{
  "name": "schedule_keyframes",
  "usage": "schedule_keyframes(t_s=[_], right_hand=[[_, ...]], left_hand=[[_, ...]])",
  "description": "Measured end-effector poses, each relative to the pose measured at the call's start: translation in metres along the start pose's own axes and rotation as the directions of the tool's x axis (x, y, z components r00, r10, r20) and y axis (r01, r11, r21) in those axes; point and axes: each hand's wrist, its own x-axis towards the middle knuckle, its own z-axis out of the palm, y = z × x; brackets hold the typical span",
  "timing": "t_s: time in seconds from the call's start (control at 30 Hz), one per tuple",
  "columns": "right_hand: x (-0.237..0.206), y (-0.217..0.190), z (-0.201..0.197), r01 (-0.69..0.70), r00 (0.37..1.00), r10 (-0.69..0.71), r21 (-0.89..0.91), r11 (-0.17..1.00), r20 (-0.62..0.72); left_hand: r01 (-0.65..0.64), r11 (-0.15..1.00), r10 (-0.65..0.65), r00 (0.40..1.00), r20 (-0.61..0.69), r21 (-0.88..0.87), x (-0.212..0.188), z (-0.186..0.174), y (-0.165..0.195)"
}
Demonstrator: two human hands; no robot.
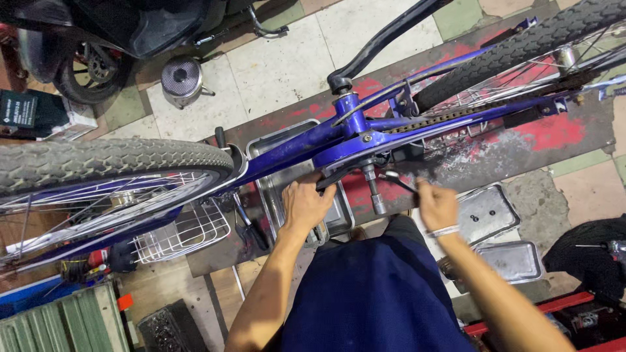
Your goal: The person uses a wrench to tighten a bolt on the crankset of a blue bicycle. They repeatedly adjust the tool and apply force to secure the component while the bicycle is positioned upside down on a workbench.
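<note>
While left hand (305, 203) fingers clasp the glossy blue frame (293, 153), right hand (437, 203) fingers grip a thin steel wrench (398, 180).

Black box (29, 112), far left on the floor, beside the motorbike tyre (81, 75): rectangular, with a white-bordered label on its top face and pale sides. No other packages, signs or screens to be made out.
</note>
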Motion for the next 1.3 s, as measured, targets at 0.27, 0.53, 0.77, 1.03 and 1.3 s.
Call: schedule_keyframes(t_s=[0.27,0.53,0.77,1.03,1.3], right_hand=[[0.016,-0.118,-0.116,0.595,0.689,-0.723,-0.616,0.517,0.059],[0.018,-0.162,-0.12,0.653,0.604,-0.775,-0.672,0.348,0.186],[0.01,-0.184,-0.127,0.595,0.63,-0.745,-0.751,0.285,0.217],[0.015,-0.203,-0.127,0.611,0.611,-0.758,-0.745,0.269,0.227],[0.048,-0.08,-0.065,0.505,0.854,-0.513,-0.386,0.772,0.092]], left_hand=[[-0.05,0.993,0.047,0.999,0.024,0.111,-0.004,-0.021,0.006],[-0.122,0.972,0.123,0.992,0.008,0.199,-0.014,-0.063,0.026],[-0.222,0.929,0.234,0.972,-0.006,0.295,-0.019,-0.094,0.049],[-0.233,0.926,0.237,0.971,0.022,0.298,-0.017,-0.099,0.057],[-0.143,0.957,0.146,0.989,0.009,0.252,-0.015,-0.053,0.013]])
